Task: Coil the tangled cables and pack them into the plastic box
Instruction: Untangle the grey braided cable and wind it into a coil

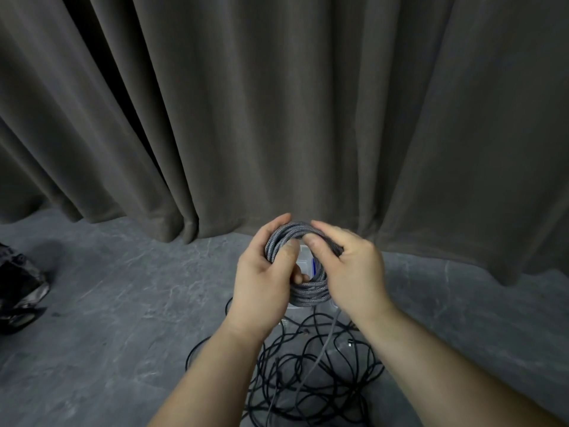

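Note:
A grey braided cable [308,292], wound into a round coil of several loops, is held up between both hands. My left hand [261,282] grips the coil's left side, thumb on top. My right hand [351,269] grips its right side, thumb pressed on the upper loops. A loose grey tail [326,343] hangs from the coil down to the floor. Under my forearms a tangle of thin black cables [311,374] lies spread on the floor. The clear plastic box [304,257] shows only in part through and below the coil, with something blue inside.
A dark grey curtain [277,103] hangs across the whole back and reaches the grey stone-patterned floor [107,303]. A dark bundled object [18,282] sits at the left edge.

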